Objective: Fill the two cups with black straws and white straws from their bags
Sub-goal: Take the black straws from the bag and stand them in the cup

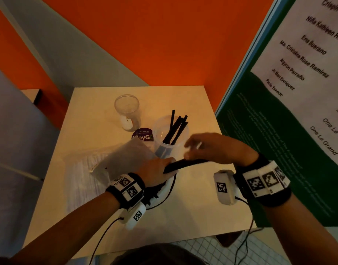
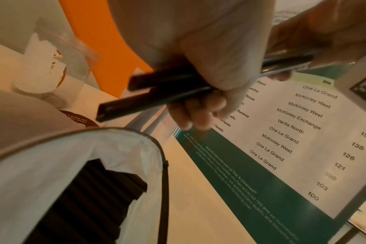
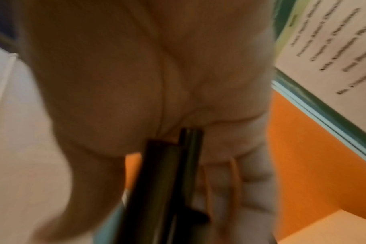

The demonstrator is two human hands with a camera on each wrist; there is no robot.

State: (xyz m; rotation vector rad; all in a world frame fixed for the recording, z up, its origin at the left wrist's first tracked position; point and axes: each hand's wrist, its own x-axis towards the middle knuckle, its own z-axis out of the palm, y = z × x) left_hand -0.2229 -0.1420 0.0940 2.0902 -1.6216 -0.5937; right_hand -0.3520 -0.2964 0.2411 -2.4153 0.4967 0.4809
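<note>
Both hands clamp one bundle of black straws (image 1: 185, 163): left hand (image 1: 156, 174) at one end, right hand (image 1: 218, 148) at the other, above the table (image 1: 193, 207) near its front edge. The straw-holding cup (image 1: 171, 134) stands just behind; the empty cup (image 1: 127, 111) toward the back-left corner.

The light is warm, dim and orange-tinted. The head view bends straight lines at its edges, and the poster (image 1: 307, 77) text is smeared. The right wrist view is strongly blurred; the left wrist view is sharper, soft near the lens.
</note>
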